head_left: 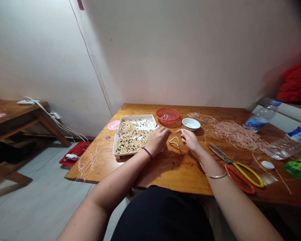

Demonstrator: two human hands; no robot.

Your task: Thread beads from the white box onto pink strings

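Observation:
My left hand (160, 138) is beside the right edge of a shallow white box (116, 143) of small tan and dark beads (131, 134). Its fingertips are drawn together; anything between them is too small to make out. Facing it, my right hand (188, 138) has its index finger and thumb close together, and what they hold, if anything, cannot be seen. Between and just below the hands hangs or lies a curved string of pale beads (175, 142). Behind them are a red mesh basket (167, 115) and a small white bowl (191, 124).
Scissors (234, 164) with red and yellow handles lie right of my right forearm. Pink cord (235, 132) is piled behind them, with more cord (89, 164) at the left edge. Plastic bottles (262, 117) and a white cap (268, 164) are at the right.

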